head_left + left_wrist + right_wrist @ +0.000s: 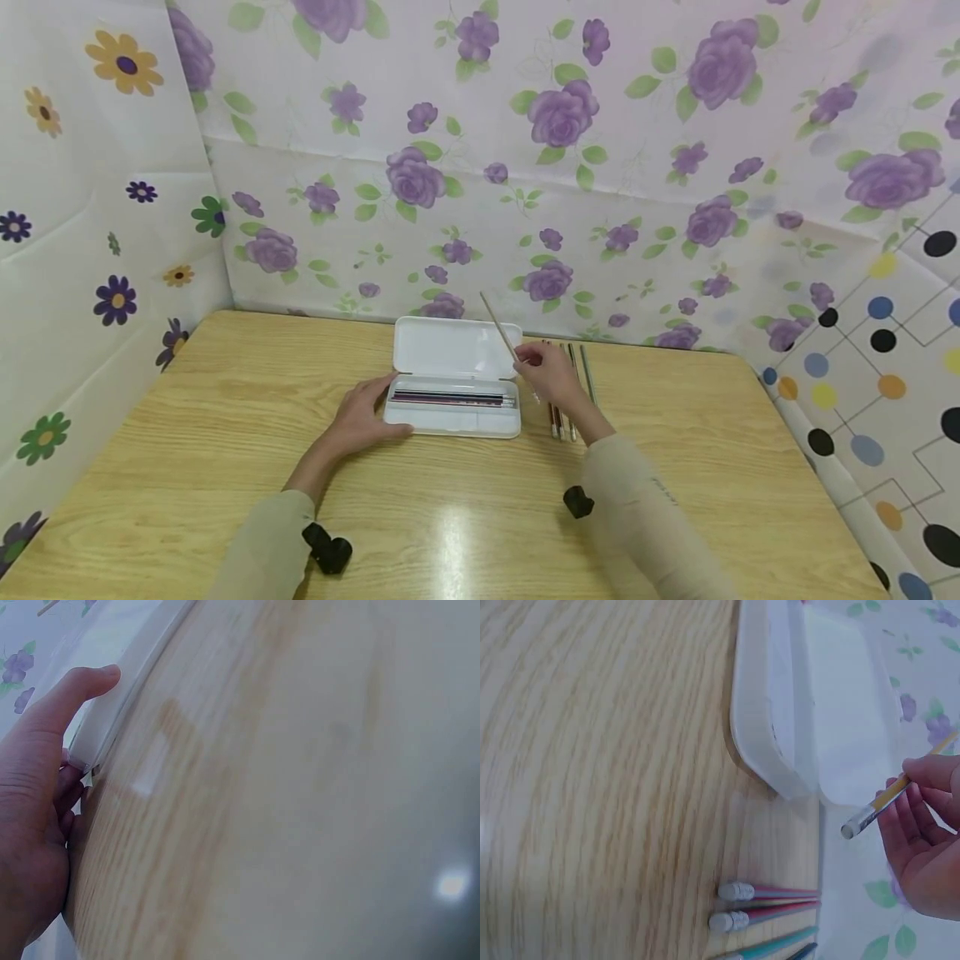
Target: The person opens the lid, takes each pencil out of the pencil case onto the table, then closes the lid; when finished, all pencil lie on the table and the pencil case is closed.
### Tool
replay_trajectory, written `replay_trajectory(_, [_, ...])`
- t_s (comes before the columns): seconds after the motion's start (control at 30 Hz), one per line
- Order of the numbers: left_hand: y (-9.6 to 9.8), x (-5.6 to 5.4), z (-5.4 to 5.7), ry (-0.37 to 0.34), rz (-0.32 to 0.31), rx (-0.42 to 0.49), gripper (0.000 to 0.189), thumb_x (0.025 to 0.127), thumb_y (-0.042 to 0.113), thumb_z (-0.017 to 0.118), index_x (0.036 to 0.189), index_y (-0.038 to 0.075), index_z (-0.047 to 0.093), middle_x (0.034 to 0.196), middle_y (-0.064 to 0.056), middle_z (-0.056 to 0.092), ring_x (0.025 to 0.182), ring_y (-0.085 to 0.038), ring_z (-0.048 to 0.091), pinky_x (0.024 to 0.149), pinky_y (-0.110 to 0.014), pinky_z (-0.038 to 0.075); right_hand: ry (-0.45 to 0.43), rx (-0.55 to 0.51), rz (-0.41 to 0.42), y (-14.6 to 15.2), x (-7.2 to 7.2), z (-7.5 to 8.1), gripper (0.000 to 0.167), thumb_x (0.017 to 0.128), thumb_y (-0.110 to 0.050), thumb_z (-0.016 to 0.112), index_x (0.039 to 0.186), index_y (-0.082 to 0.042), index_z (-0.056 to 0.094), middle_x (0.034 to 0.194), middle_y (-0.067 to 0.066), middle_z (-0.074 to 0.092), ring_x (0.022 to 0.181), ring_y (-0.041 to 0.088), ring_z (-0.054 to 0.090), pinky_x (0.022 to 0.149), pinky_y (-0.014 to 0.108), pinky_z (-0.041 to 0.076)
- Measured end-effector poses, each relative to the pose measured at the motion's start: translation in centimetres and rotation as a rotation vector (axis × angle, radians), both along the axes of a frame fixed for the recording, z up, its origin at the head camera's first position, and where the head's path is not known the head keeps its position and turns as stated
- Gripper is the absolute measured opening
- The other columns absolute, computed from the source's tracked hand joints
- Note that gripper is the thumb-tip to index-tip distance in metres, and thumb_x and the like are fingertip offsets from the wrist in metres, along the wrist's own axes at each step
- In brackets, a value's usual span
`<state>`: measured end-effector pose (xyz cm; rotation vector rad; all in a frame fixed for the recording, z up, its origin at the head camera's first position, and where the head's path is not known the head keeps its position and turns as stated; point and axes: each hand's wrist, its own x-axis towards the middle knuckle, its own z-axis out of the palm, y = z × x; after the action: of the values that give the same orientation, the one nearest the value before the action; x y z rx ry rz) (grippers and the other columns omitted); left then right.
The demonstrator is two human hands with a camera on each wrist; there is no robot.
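right grip (552,375) near case (498,423), loose pencils (780,910)

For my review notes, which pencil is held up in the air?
The yellow pencil, pinched in the right hand. It alone is lifted: the case pencils lie inside the white case, and the loose pencils lie on the table.

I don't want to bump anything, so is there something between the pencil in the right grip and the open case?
Nothing visible stands between the held pencil and the open case. The left grip is at the case's left end, and the loose pencils lie to its right, outside that gap.
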<state>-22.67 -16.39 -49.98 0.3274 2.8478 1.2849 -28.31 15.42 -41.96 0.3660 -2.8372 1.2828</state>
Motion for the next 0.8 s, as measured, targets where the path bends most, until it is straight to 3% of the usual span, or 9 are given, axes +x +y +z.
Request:
replay_trajectory(0.3, [0.0,-0.1,-0.1,0.022,-0.009,-0.004,0.095,0.071,0.042,0.083,0.148,0.008,0.04,0.142,-0.023,0.043,0.13,-0.045,0.034,0.103,-0.062,0.028,-0.08,-0.059,-0.064,2.6,-0.1,0.2,0.024,0.089,-0.005,0.066,0.11,0.007,0.064,0.103,0.017,0.065,0.097,0.029,0.061,0.082,0.036,0.051])
replay_trajectory(0.8, [0.1,0.0,0.0,0.018,-0.014,0.0,0.096,0.071,0.043,0.083,0.148,0.008,0.039,0.143,-0.024,0.042,0.13,-0.045,0.034,0.103,-0.062,0.027,-0.137,-0.063,-0.152,6.3,0.4,0.2,0.024,0.093,-0.013,0.06,0.111,0.003,0.061,0.101,0.014,0.063,0.092,0.027,0.061,0.077,0.034,0.052])
